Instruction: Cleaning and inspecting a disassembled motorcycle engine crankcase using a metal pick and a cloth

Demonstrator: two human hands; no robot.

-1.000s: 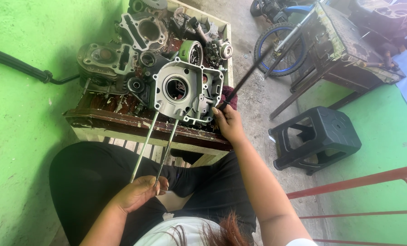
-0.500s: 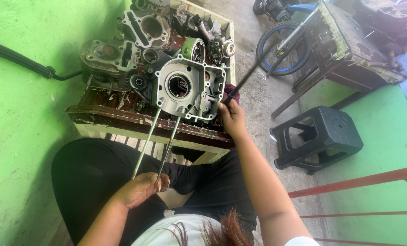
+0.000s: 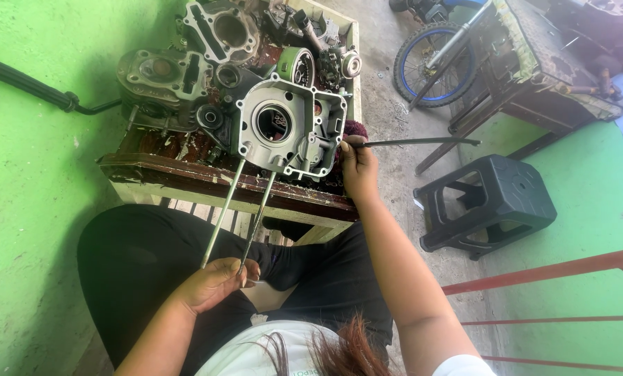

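A grey metal engine crankcase half rests on the near edge of a low wooden tray. Two long steel stud rods run from its lower side down toward my lap. My left hand grips the near ends of those rods above my black trousers. My right hand sits at the crankcase's right edge and holds a thin dark rod that points out level to the right.
Several other engine cases and cylinders crowd the tray behind. A black plastic stool stands on the right, a blue-rimmed wheel and wooden bench beyond. A green wall is left, red rails lower right.
The dark rod in my right hand has swung down from pointing up-right to lying level toward the right. My left hand keeps its hold on the stud rods.
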